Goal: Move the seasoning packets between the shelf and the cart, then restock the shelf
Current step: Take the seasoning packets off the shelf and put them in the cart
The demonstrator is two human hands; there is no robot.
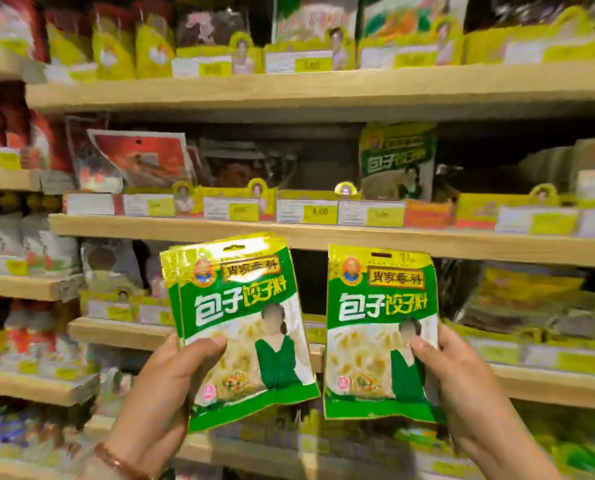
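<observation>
My left hand (166, 382) grips a small stack of green and yellow seasoning packets (240, 323) by the lower left edge, thumb on the front. My right hand (462, 379) holds another green seasoning packet (379, 330) by its right edge, thumb across the front. Both are held upright in front of the wooden shelf (323, 233). One matching green packet (396, 161) stands on that shelf, up and to the right, behind the price tags. The slot to its left looks dark and mostly bare. The cart is out of view.
Wooden shelves run above and below, packed with red, brown and yellow packets. Yellow and white price tags (306, 211) line the shelf fronts. A second shelving unit stands at the left edge (15, 285). I wear a bracelet (116, 460) on my left wrist.
</observation>
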